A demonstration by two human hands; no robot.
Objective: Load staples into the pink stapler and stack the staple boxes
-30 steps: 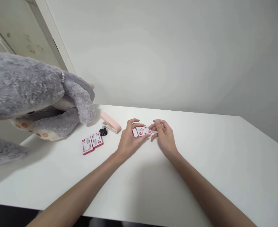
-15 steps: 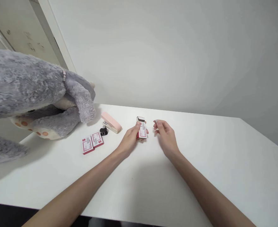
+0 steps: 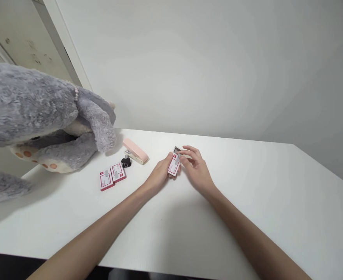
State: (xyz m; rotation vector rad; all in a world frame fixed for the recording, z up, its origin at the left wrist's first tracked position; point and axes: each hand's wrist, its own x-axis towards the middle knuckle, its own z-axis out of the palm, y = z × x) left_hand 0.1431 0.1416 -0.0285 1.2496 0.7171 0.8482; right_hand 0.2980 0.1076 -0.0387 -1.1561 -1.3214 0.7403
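Note:
My left hand [image 3: 159, 174] is wrapped round a small white and red staple box [image 3: 174, 165], held tilted a little above the table. The box's far end [image 3: 177, 149] is open and shows a dark inside. At that end is my right hand [image 3: 197, 167], its thumb and index finger close together by the box's edge and the other fingers loosely curled. A small greyish bit seems to be between those fingertips, too small to name. To the left lie two similar staple boxes [image 3: 106, 179], side by side, near a pink stapler [image 3: 135, 150].
A black clip-like object [image 3: 126, 161] lies between the stapler and the boxes. A large grey plush toy [image 3: 28, 105] takes up the left side of the white table [image 3: 261, 194]. A plain wall [image 3: 189, 70] rises behind the table's far edge.
My right hand has moved left, from beside the staple box to its open end. The box has turned in my left hand, so its open end leans to the right.

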